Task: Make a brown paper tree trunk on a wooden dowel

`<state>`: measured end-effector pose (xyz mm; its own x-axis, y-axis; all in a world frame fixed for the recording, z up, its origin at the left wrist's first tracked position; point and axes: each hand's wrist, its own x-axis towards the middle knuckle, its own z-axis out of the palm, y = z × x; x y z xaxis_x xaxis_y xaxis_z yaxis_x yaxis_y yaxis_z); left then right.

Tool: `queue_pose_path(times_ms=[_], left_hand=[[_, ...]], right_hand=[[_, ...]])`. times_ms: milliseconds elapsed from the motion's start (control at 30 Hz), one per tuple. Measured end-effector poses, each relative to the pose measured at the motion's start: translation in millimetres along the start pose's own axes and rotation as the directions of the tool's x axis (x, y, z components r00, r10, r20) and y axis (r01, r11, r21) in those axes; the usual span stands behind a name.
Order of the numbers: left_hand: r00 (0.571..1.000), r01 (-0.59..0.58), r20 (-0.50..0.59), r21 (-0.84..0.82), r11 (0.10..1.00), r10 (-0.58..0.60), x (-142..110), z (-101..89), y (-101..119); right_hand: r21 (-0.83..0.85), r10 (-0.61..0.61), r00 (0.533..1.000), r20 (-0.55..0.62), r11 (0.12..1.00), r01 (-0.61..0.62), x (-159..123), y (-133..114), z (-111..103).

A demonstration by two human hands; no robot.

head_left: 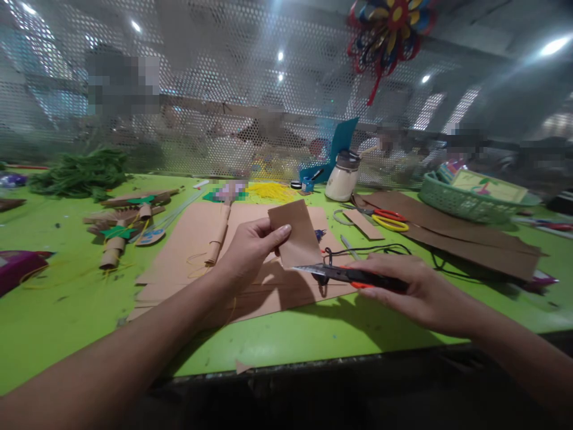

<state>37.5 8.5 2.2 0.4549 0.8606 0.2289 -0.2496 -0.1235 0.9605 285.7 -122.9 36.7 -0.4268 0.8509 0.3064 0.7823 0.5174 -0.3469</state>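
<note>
Brown card piece (298, 236), centre frame, above stacked brown sheets (179, 251) on worktop (58, 328). Left hand (253, 248): pinching its left edge, thumb on face. Right hand (405, 289), right of centre: gripping scissors (342, 274), blades at card's lower edge; contact unclear. Card looks light, thin, fairly stiff, likely creases if squeezed; best pinched flat near edge, clear of blades.

High on the right, a white lamp (555, 46) glares, streaking the dim air. The right hand (416, 286) throws a soft shadow on the green table (54, 322) here; the mesh wall (201, 77) beyond is hazy, with blocky patches.
</note>
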Motion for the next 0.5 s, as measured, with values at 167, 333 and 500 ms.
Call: queue_pose_path(times_ms=[167, 333, 500], left_hand=[[1.0, 0.003, 0.015, -0.006, 1.0, -0.003, -0.9, 0.4, 1.3], [0.999, -0.043, -0.018, 0.031, 0.999, 0.043, 0.0, -0.7, 0.9], [0.992, -0.059, -0.1, 0.142, 0.988, 0.074, -0.6, 1.0, 5.7]], right_hand=[[-0.01, 0.002, 1.0, -0.018, 1.0, -0.002, -0.6, -1.6, -0.6], [-0.082, 0.02, 0.999, -0.027, 0.996, -0.022, 2.5, -5.6, 0.1], [-0.164, -0.001, 0.999, -0.053, 0.986, -0.008, 4.7, -8.6, 2.7]])
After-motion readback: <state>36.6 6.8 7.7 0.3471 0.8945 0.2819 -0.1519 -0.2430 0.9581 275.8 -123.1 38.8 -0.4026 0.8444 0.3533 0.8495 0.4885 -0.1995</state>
